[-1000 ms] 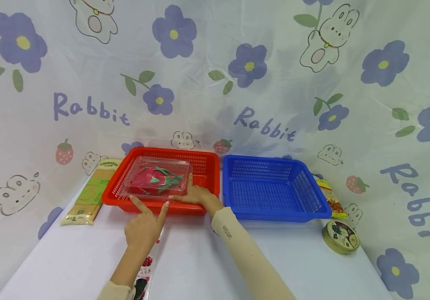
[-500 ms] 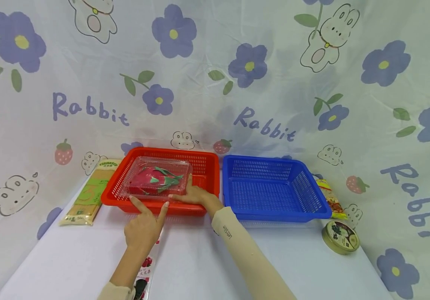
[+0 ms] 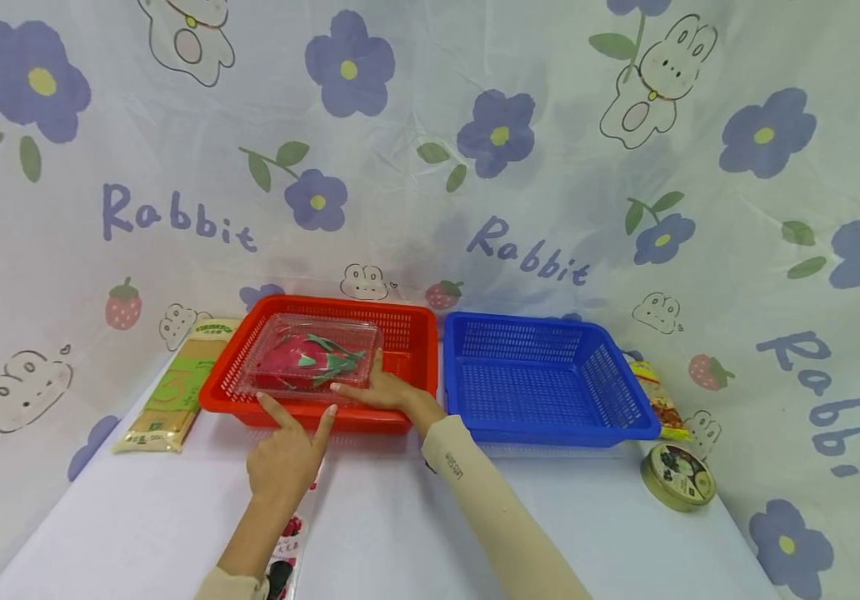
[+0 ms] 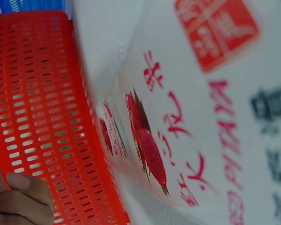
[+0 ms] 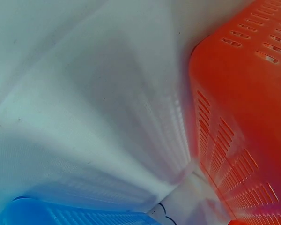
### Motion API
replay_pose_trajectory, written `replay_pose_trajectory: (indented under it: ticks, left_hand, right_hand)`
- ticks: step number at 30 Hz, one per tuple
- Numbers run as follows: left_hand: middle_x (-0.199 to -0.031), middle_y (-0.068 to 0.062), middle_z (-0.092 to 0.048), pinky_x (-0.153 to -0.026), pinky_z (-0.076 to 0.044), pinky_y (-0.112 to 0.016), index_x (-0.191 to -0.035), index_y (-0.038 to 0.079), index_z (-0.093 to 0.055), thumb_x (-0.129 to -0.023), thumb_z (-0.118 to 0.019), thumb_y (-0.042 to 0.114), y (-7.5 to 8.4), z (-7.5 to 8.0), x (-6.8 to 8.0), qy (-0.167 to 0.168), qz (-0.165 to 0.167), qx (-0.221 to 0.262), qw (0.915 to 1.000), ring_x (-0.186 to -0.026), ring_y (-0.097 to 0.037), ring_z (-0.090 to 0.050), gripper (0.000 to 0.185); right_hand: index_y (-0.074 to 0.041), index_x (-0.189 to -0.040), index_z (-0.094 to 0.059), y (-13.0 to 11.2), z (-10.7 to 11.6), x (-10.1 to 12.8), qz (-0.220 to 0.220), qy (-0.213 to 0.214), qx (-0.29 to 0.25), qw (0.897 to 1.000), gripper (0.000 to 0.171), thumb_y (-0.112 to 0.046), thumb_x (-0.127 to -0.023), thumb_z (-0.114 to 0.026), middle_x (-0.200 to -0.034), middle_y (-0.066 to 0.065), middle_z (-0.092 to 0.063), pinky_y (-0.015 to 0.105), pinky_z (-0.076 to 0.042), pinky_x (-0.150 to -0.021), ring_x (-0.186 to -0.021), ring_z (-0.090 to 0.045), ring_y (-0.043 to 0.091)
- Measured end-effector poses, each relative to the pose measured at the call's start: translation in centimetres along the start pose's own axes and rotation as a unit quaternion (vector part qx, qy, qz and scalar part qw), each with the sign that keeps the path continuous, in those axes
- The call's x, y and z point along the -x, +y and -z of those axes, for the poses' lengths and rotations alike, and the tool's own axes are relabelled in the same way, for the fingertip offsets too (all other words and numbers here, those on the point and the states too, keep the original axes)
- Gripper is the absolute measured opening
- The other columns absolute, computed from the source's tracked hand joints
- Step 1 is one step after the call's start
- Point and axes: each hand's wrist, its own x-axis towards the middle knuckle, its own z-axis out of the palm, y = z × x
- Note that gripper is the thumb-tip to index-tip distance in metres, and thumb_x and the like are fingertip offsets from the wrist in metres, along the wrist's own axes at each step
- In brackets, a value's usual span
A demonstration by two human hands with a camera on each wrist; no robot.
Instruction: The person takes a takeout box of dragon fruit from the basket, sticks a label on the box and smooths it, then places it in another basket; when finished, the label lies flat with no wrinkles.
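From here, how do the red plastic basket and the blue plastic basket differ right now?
The red perforated plastic basket holds a clear plastic clamshell box with a dragon fruit; the blue perforated plastic basket shows nothing inside. The red basket sits left, the blue basket right, side by side. Both hands are at the red basket: the right hand rests over its front rim by the box, the left hand touches that rim; neither touches the blue basket. Both share the slotted rectangular shape.

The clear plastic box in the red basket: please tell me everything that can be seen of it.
The clear plastic box is a shallow, lidded clamshell of thin transparent plastic. Its lid looks closed. Inside lies a pink-red fruit with green scales, seemingly a dragon fruit. The box lies roughly flat in the left part of the red basket, which is perforated. The right hand rests its fingers at the box's near right corner; the left hand reaches two spread fingers toward its near edge, over the basket's rim.
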Motion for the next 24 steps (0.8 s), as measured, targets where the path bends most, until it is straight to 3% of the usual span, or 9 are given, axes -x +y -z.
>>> replay_pose_trajectory:
  ticks: [11,15,20,24]
  left_hand:
    - [-0.045,-0.009,-0.048,-0.036,-0.035,-0.031,-0.146,-0.019,0.013,-0.092,-0.022,0.079,-0.18,-0.25,-0.17,0.008,-0.006,0.002,0.9999,-0.036,-0.024,-0.045,0.117]
    - [-0.044,-0.008,-0.047,-0.036,-0.034,-0.03,-0.146,-0.019,0.012,-0.093,-0.023,0.078,-0.14,-0.25,-0.11,0.01,-0.008,-0.001,0.9999,-0.036,-0.023,-0.043,0.116]
    - [-0.043,-0.008,-0.046,-0.036,-0.032,-0.029,-0.146,-0.02,0.012,-0.093,-0.022,0.077,-0.14,-0.33,-0.03,0.014,-0.013,-0.003,0.9998,-0.036,-0.022,-0.043,0.116]
    - [-0.042,-0.007,-0.045,-0.035,-0.032,-0.029,-0.146,-0.02,0.011,-0.093,-0.022,0.077,-0.11,-0.4,-0.05,0.017,-0.016,-0.004,0.9997,-0.035,-0.022,-0.043,0.116]
  right_hand:
    - [-0.019,-0.156,0.02,-0.23,-0.06,0.07,-0.004,0.006,-0.043,0.999,0.119,-0.08,-0.082,-0.05,-0.156,0.009,-0.04,0.06,-0.036,-0.11,-0.138,-0.045,0.035]
    - [-0.017,-0.156,0.022,-0.26,0.01,0.21,-0.001,0.01,-0.066,0.998,0.12,-0.08,-0.082,-0.05,-0.143,0.011,-0.054,0.058,-0.041,-0.108,-0.126,-0.057,0.033]
    - [-0.018,-0.157,0.02,-0.44,-0.01,0.1,0.0,0.014,-0.113,0.994,0.116,-0.076,-0.086,-0.051,-0.141,0.01,-0.055,0.057,-0.043,-0.106,-0.12,-0.06,0.03]
    - [-0.019,-0.156,0.022,-0.55,0.06,-0.11,-0.009,0.009,-0.139,0.99,0.112,-0.073,-0.089,-0.049,-0.122,0.014,-0.065,0.051,-0.049,-0.101,-0.098,-0.067,0.026]
